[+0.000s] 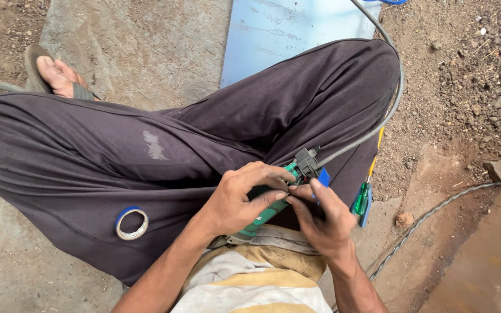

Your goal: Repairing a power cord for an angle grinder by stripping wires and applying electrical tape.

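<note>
I sit cross-legged in dark trousers, holding a green power tool handle [267, 211] over my lap. My left hand [239, 197] wraps around the green body. My right hand [320, 217] pinches at the tool's end, beside a black switch block [307, 163] and a small blue piece [323, 177]. A grey cable [394, 98] runs from the black block up over my right knee. A roll of blue tape [131, 223] lies on my left thigh.
A green-handled screwdriver [360, 200] lies on the ground by my right leg. A pale blue metal sheet [297, 29] lies ahead. A twisted wire [436, 211] crosses the dirt at right. Loose stones [497, 171] sit at right. My sandalled foot [56, 75] rests at upper left.
</note>
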